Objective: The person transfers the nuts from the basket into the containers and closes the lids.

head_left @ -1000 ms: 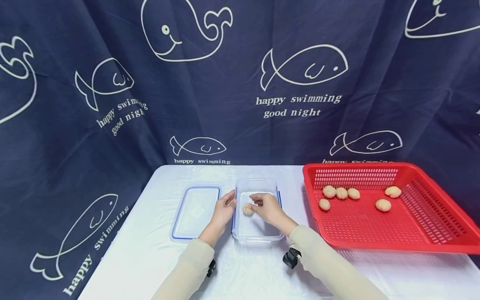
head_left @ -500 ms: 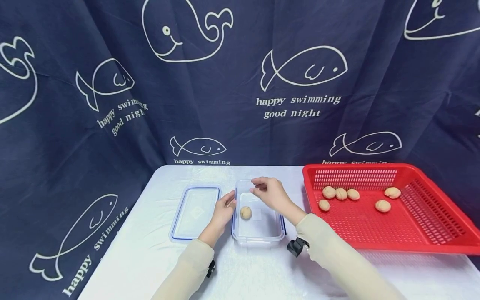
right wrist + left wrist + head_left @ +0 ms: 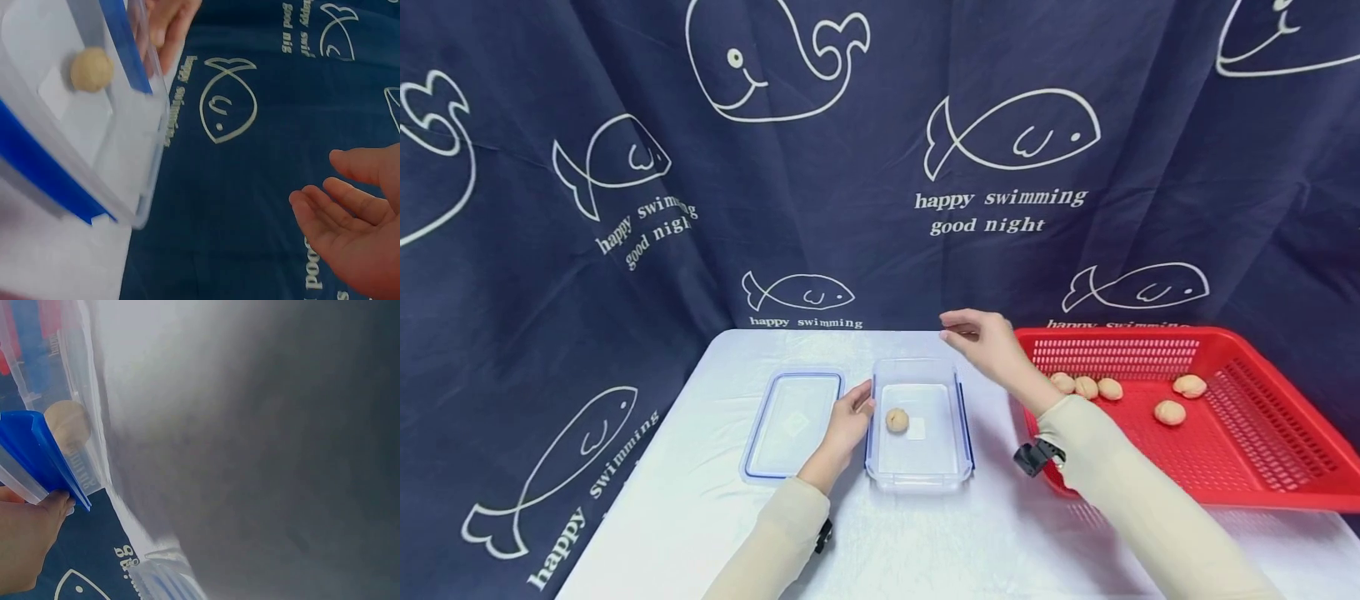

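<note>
A clear plastic food container [image 3: 917,481] with blue side latches stands on the table, holding one walnut [image 3: 897,421] left of its middle. My left hand [image 3: 846,427] holds the container's left side, its thumb against the blue latch [image 3: 47,456] in the left wrist view. Behind and right of the container, my right hand [image 3: 988,346] is raised over the table, near the red basket's left rim. Its fingers [image 3: 340,206] are loosely bent and apart from the thumb, with nothing between them.
The red plastic basket [image 3: 1195,479] at the right holds several walnuts [image 3: 1170,412]; my right forearm covers part of its left side. A clear lid with a blue seal [image 3: 793,425] lies left of the container. A dark blue curtain [image 3: 880,167] hangs behind the table.
My right hand has let go of the walnut inside the container, risen and moved right toward the basket. The left hand has stayed at the container's left side.
</note>
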`<state>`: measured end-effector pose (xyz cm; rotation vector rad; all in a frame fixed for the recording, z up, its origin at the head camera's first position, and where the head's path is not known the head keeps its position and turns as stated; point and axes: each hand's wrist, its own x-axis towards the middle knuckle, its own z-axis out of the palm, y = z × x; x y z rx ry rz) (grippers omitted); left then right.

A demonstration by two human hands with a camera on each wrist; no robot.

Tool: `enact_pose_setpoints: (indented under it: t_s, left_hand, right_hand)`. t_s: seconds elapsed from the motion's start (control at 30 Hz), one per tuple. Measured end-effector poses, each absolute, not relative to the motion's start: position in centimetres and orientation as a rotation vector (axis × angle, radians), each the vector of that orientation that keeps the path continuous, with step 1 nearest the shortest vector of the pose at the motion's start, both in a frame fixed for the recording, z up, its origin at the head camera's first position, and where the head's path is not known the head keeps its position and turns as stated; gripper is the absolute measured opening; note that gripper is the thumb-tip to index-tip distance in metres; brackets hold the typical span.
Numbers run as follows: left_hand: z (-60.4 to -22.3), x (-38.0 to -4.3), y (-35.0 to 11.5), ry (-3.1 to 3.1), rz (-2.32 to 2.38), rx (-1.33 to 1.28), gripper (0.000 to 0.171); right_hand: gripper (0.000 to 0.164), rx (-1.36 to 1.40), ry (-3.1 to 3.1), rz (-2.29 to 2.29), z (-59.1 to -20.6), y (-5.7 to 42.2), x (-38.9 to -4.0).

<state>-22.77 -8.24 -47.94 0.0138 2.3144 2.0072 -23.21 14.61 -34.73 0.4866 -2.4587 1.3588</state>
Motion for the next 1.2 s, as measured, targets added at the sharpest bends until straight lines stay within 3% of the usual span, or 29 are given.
enact_pose_setpoints:
  t_s: [0.57, 1.2]
  left_hand:
    - [-48.0, -22.9, -8.2, 2.299, 2.011, -0.009, 0.043]
    - [-48.0, -22.9, -8.3, 2.289, 2.009, 0.001, 0.044]
  right_hand:
    - [0.029, 0.459, -2.387, 1.366, -34.8, 23.0, -24.6]
    - [0.037, 0.341, -2.495, 1.419, -39.3, 30.8, -25.2]
